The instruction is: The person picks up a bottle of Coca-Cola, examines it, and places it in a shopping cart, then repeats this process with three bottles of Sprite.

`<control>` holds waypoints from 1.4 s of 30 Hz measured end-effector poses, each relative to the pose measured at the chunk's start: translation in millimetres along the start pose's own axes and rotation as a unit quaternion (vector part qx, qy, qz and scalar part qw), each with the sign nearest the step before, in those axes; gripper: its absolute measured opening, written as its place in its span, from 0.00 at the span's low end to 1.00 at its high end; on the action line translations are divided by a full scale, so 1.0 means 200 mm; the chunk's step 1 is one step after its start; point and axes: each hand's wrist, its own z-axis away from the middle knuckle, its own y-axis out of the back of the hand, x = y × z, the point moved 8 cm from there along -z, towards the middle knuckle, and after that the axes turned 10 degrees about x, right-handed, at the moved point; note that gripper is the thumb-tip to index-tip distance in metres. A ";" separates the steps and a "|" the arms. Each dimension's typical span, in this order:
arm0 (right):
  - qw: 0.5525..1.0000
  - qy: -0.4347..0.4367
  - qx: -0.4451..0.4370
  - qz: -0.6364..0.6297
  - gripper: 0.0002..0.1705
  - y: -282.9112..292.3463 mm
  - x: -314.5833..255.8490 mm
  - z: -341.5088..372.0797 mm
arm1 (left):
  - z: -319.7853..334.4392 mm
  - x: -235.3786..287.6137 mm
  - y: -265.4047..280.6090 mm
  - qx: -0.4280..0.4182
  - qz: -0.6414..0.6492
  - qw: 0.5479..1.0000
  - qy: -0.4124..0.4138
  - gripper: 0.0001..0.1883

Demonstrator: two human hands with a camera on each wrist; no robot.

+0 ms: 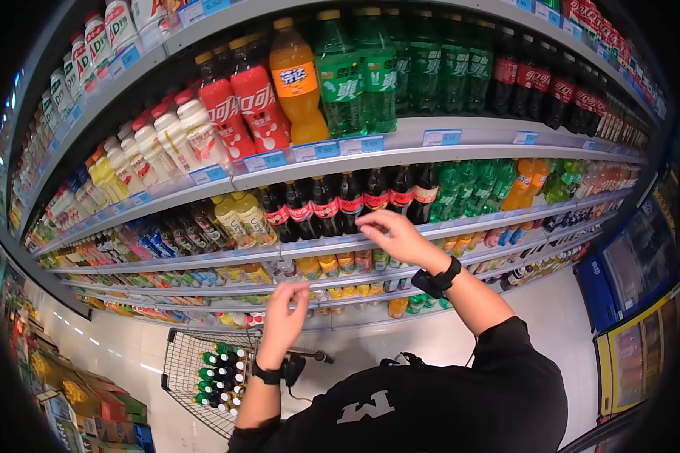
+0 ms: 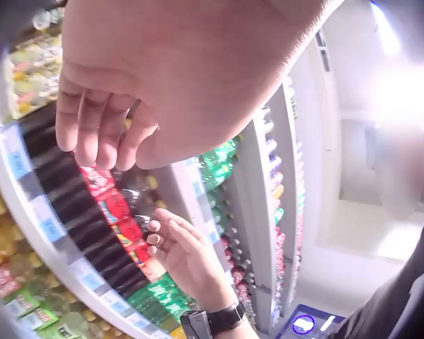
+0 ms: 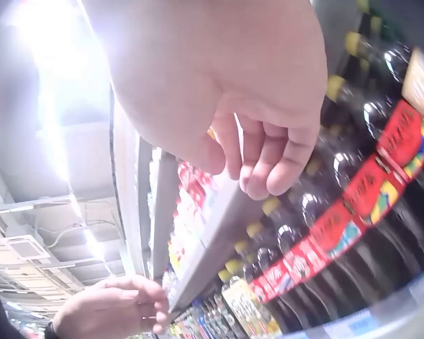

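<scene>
In the head view the right hand [image 1: 400, 237] is in front of the dark cola bottles [image 1: 350, 198] with red labels, its fingers loosely bent and holding nothing. The left hand [image 1: 283, 315] hangs lower and to the left, before the lower shelves, also empty with relaxed fingers. The left wrist view shows the left hand [image 2: 162, 78] large at the top, fingers loosely bent, and the right hand beyond it. In the right wrist view the right hand [image 3: 233, 92] is beside the row of cola bottles [image 3: 360, 191]; whether it touches any is unclear.
A wire cart [image 1: 175, 370] with several green-capped and white-capped bottles stands on the floor at the lower left. Large bottles, including an orange one [image 1: 298, 87], line the shelf above. Stacked boxes [image 1: 109, 408] are at far left, and blue and yellow coolers [image 1: 619, 264] at right.
</scene>
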 end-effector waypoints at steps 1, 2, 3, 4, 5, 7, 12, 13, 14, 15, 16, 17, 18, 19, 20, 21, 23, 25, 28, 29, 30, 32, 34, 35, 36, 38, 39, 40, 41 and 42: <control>1.000 0.021 0.020 -0.002 0.13 0.10 -0.07 -0.05 | -0.10 0.12 -0.04 0.005 0.011 0.999 -0.041 0.09; 0.999 0.022 0.039 -0.020 0.12 0.19 -0.11 -0.11 | -0.20 0.24 -0.08 0.019 0.030 0.996 -0.083 0.09; 0.997 0.046 0.062 0.001 0.13 0.29 -0.19 -0.16 | -0.29 0.37 -0.12 0.033 0.049 0.990 -0.125 0.09; 0.993 0.052 0.091 -0.053 0.13 0.36 -0.19 -0.23 | -0.38 0.50 -0.15 0.039 0.062 0.988 -0.137 0.10; 0.984 0.060 0.138 -0.092 0.13 0.45 -0.22 -0.28 | -0.47 0.64 -0.18 0.045 0.075 0.985 -0.149 0.11; 0.970 0.098 0.207 -0.076 0.13 0.61 -0.35 -0.42 | -0.64 0.87 -0.21 0.096 0.011 0.980 -0.173 0.14; 0.944 0.159 0.288 0.020 0.21 0.86 -0.51 -0.77 | -1.03 1.27 -0.30 0.229 -0.064 0.912 -0.335 0.18; 0.940 0.159 0.297 0.055 0.24 0.88 -0.53 -0.84 | -1.09 1.32 -0.32 0.262 -0.095 0.891 -0.359 0.20; 0.939 0.161 0.300 0.054 0.24 0.89 -0.55 -0.90 | -1.14 1.36 -0.34 0.294 -0.124 0.868 -0.381 0.23; 0.943 0.138 0.289 0.092 0.27 0.88 -0.54 -0.96 | -1.17 1.40 -0.36 0.293 -0.124 0.866 -0.384 0.23; 0.945 0.114 0.277 0.129 0.30 0.87 -0.53 -1.00 | -1.23 1.40 -0.40 0.250 -0.140 0.897 -0.338 0.25; 0.945 0.115 0.278 0.131 0.30 0.86 -0.53 -1.03 | -1.28 1.39 -0.44 0.206 -0.154 0.922 -0.288 0.27; 0.958 0.088 0.256 0.091 0.31 0.84 -0.52 -1.05 | -1.30 1.41 -0.46 0.178 -0.147 0.933 -0.276 0.28; 0.969 0.060 0.232 0.050 0.33 0.83 -0.50 -1.06 | -1.32 1.42 -0.46 0.178 -0.145 0.933 -0.278 0.28; 0.980 -0.011 0.195 -0.019 0.35 0.81 -0.45 -1.07 | -1.34 1.40 -0.47 0.173 -0.143 0.938 -0.266 0.28; 0.981 -0.011 0.195 -0.019 0.35 0.80 -0.43 -1.07 | -1.35 1.38 -0.47 0.168 -0.140 0.942 -0.253 0.29; 0.976 -0.027 0.208 -0.050 0.37 0.79 -0.37 -1.09 | -1.34 1.36 -0.48 0.173 -0.134 0.938 -0.268 0.29; 0.979 -0.029 0.197 -0.047 0.39 0.79 -0.37 -1.08 | -1.32 1.37 -0.48 0.176 -0.132 0.932 -0.287 0.29; 0.982 0.009 0.177 -0.061 0.40 0.81 -0.37 -1.04 | -1.24 1.38 -0.42 0.224 -0.095 0.920 -0.306 0.29; 0.983 0.046 0.162 -0.076 0.40 0.81 -0.39 -1.01 | -1.21 1.38 -0.40 0.226 -0.093 0.919 -0.308 0.29; 0.984 0.045 0.127 -0.116 0.40 0.80 -0.45 -0.95 | -1.19 1.37 -0.37 0.214 -0.057 0.931 -0.290 0.29; 0.987 0.045 0.124 -0.096 0.40 0.79 -0.47 -0.86 | -1.17 1.32 -0.36 0.229 -0.033 0.929 -0.290 0.29; 0.986 0.069 0.088 -0.124 0.42 0.75 -0.42 -0.84 | -1.17 1.25 -0.38 0.262 -0.034 0.912 -0.314 0.29; 0.986 0.066 0.086 -0.126 0.42 0.73 -0.36 -0.83 | -1.14 1.24 -0.38 0.295 -0.033 0.891 -0.343 0.30; 0.989 0.073 0.090 -0.094 0.42 0.72 -0.33 -0.82 | -1.12 1.23 -0.39 0.295 -0.035 0.892 -0.341 0.30; 0.986 0.084 0.132 -0.054 0.42 0.72 -0.29 -0.81 | -1.09 1.20 -0.41 0.293 -0.060 0.894 -0.333 0.33; 0.986 0.083 0.131 -0.055 0.42 0.71 -0.28 -0.81 | -1.09 1.18 -0.42 0.292 -0.061 0.895 -0.331 0.33; 0.983 0.106 0.141 -0.058 0.41 0.71 -0.28 -0.82 | -1.08 1.16 -0.43 0.293 -0.067 0.891 -0.341 0.34; 0.978 0.130 0.152 -0.061 0.41 0.72 -0.28 -0.81 | -1.07 1.14 -0.45 0.293 -0.072 0.887 -0.351 0.36; 0.976 0.134 0.155 -0.079 0.40 0.71 -0.29 -0.79 | -1.06 1.13 -0.46 0.282 -0.075 0.901 -0.321 0.35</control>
